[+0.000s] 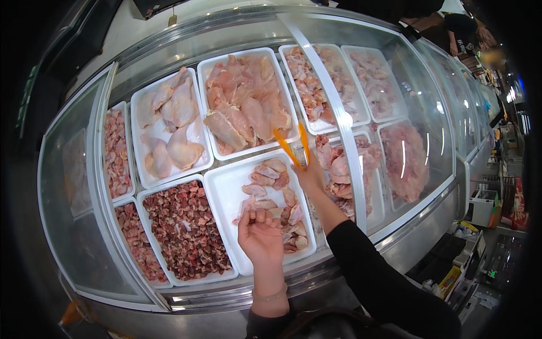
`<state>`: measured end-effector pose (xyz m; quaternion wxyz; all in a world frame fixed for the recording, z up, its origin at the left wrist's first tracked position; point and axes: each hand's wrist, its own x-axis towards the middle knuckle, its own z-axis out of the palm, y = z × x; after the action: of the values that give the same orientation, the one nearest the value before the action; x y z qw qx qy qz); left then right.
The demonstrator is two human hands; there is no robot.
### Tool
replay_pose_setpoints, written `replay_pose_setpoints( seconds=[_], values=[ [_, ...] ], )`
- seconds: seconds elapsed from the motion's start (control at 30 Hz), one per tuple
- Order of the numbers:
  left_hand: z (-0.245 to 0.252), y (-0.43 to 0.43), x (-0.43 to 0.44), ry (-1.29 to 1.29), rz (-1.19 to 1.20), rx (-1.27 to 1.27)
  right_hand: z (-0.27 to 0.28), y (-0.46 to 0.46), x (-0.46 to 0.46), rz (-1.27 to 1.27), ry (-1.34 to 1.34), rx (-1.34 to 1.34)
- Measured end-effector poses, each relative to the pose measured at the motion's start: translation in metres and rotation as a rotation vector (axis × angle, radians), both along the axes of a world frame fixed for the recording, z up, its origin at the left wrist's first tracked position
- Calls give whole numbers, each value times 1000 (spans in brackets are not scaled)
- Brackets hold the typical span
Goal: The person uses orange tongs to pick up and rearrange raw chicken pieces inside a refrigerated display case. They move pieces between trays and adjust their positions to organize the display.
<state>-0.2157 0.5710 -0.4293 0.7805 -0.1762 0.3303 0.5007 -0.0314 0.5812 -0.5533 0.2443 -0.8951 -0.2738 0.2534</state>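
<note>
My right hand (311,176) grips a pair of tongs with orange tips (284,143). The tips are spread apart, nothing between them, over the near right corner of a white tray (218,154) of skinless chicken breast pieces (250,101). Palm up and bare, my left hand (262,239) hangs over another white tray (222,186), its fingers loosely curled. Raw chicken wing pieces (292,212) lie along that tray's right side, some hidden behind the hand. Beside my right hand are large bony meat pieces (338,163), partly covered by my arm and a glass door's frame.
Chicken leg quarters (180,106) and dark giblets (186,229) fill trays at the left. Sliding glass doors (406,84) with a white frame (338,106) cover the case's right part; another glass door (80,199) covers the left end. A steel edge (220,296) runs along the front.
</note>
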Motion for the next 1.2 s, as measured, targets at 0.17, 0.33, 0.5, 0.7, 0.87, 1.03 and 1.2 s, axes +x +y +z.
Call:
replay_pose_setpoints(
  seconds=[0.17, 0.33, 0.5, 0.7, 0.87, 1.03, 1.2],
  values=[
    [-3, 4, -3, 14, 1, 20, 27, -80, -6, 67, 94, -263],
    [-5, 7, -11, 182, 57, 136, 78, -121, -17, 382, -28, -427],
    [18, 20, -79, 610, 251, 361, 108, -131, -42, 507, -286, -260],
    [40, 17, -216, 1572, 160, 225, 71, -135, -46, 608, -93, -445],
    [35, -10, -314, 2159, -226, 346, 49, -142, -32, 595, 161, -390],
    [18, -32, -324, 2393, -483, 668, 53, -141, -30, 514, 128, -446],
    [19, -30, -303, 2578, -443, 634, 58, -142, -32, 533, 112, -411]
  ],
)
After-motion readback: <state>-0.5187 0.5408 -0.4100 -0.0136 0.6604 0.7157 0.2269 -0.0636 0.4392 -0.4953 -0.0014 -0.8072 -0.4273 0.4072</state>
